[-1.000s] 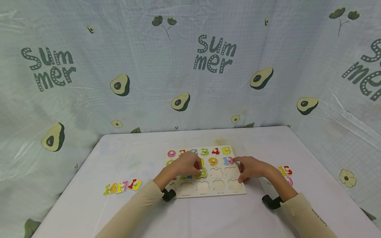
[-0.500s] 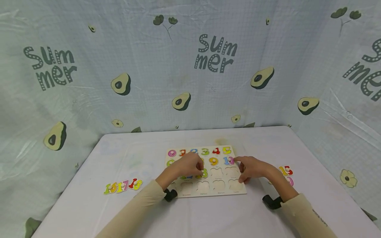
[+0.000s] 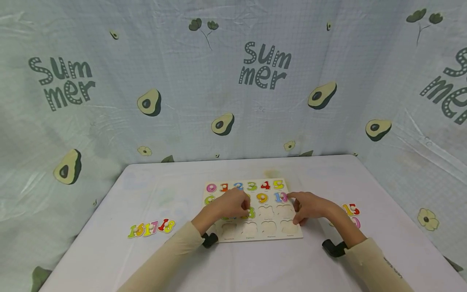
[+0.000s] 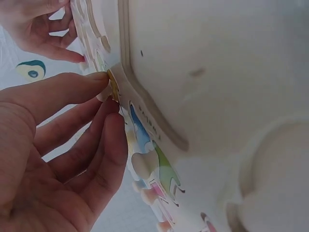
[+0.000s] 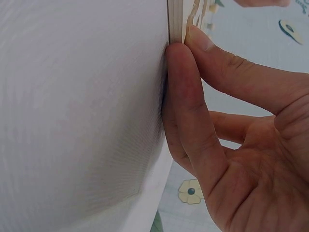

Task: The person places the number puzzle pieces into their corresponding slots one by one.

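The number puzzle board (image 3: 251, 211) lies flat near the middle of the white table (image 3: 255, 263), its top row filled with coloured numerals and several cut-outs in its near rows bare. The left hand (image 3: 230, 205) rests over the middle of the board, thumb and fingertips (image 4: 104, 79) pinching the small peg of the green 13 piece (image 3: 249, 212), which sits on the board's third row. The right hand (image 3: 308, 207) lies at the board's right edge, its fingers straight and pressed against the side of the board (image 5: 176, 21), gripping nothing. Loose number pieces 16, 17 and 18 (image 3: 151, 228) lie in a row on the table well to the left, and the 15 piece (image 3: 351, 209) lies just beyond the right hand.
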A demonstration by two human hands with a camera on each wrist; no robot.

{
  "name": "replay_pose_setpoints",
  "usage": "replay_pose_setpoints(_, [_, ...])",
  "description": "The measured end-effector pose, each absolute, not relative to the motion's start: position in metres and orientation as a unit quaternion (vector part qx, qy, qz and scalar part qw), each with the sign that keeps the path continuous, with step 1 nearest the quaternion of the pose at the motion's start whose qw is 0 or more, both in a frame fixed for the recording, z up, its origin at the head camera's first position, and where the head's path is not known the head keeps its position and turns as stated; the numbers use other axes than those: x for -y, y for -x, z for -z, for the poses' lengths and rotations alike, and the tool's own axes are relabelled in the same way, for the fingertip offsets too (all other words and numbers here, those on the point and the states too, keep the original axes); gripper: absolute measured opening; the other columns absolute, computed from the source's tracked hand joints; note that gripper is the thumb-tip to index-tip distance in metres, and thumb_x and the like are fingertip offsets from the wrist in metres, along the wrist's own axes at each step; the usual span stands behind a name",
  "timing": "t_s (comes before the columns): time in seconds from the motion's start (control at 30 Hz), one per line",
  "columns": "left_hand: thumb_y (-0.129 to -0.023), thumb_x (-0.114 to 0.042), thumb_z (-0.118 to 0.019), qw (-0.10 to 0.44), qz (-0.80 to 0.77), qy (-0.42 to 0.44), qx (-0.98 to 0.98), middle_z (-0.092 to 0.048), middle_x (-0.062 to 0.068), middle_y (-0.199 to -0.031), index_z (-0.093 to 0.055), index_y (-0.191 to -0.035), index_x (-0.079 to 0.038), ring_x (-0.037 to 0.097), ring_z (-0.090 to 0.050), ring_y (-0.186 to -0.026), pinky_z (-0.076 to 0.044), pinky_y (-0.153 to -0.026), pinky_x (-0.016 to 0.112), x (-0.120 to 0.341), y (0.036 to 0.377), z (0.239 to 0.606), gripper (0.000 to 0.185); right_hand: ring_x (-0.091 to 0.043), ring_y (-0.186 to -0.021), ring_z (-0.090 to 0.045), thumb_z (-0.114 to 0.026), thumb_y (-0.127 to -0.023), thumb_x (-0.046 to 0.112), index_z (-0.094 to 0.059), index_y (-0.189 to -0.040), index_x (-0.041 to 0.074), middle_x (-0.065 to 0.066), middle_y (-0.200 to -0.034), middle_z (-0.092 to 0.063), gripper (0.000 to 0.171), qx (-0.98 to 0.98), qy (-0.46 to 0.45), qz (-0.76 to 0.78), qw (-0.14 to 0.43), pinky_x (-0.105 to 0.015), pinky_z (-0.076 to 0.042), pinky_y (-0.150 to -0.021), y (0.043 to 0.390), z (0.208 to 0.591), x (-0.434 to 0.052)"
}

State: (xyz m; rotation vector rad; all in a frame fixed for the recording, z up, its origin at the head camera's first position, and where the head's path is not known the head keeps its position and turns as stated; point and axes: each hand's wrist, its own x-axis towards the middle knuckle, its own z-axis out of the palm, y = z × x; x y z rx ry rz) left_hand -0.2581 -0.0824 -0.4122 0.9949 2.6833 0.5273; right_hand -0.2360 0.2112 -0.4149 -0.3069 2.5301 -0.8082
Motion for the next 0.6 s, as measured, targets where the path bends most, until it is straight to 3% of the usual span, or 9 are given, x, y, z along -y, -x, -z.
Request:
replay_pose_setpoints(0.37, [-0.094, -0.032, -0.076, 0.063, -0.211, -0.328, -0.919, -0.071, -0.007, -0.085, -0.076, -0.108, -0.015, 0.004, -0.060, -0.075, -0.049, -0.068, 0.022, 0.106, 0.250, 0.412, 0.022, -0.017, -0.075, -0.065, -0.087, -0.080, 0.008, -0.038, -0.155, 0.000, -0.010, -0.100, -0.060, 0.089, -0.921, 0.109, 0.291, 0.234, -0.031, -0.057, -0.073, 0.236, 0.413, -0.210])
replay_pose_setpoints(0.6, [-0.094, -0.029, -0.076, 0.027, -0.286, -0.279, -0.916, -0.069, -0.004, -0.089, -0.074, -0.110, -0.011, 0.010, -0.062, -0.080, -0.051, -0.071, 0.028, 0.141, 0.242, 0.404, 0.025, -0.017, -0.075, -0.065, -0.086, -0.081, 0.009, -0.039, -0.154, -0.001, -0.010, -0.100, -0.060, 0.088, -0.923, 0.115, 0.285, 0.232, -0.030, -0.057, -0.073, 0.236, 0.413, -0.210])
